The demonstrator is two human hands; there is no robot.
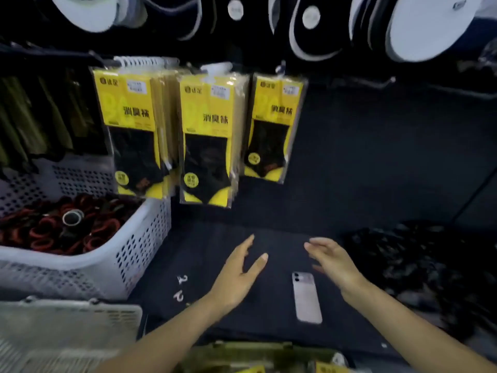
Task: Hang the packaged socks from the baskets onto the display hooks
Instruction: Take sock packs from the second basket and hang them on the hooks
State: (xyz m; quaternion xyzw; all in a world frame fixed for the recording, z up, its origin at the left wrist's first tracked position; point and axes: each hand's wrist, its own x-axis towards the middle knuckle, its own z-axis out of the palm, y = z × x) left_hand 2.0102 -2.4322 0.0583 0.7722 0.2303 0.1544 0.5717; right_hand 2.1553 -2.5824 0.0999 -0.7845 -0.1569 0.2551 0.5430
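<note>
Three bunches of yellow-and-black packaged socks hang from display hooks on the dark wall: a thick left bunch (134, 130), a middle bunch (208, 138) and a thin right one (274, 125). An empty hook (376, 83) juts out further right. My left hand (239, 273) and my right hand (333, 262) hover over the dark shelf with fingers straight and hold nothing. At the bottom edge a green basket (255, 348) shows yellow sock packs (328, 368).
A white perforated basket (129, 254) of red and black rings stands at the left, with another white basket (67, 327) in front of it. A phone (306, 300) lies on the shelf below my right hand. Dark bagged goods (419, 265) pile at the right.
</note>
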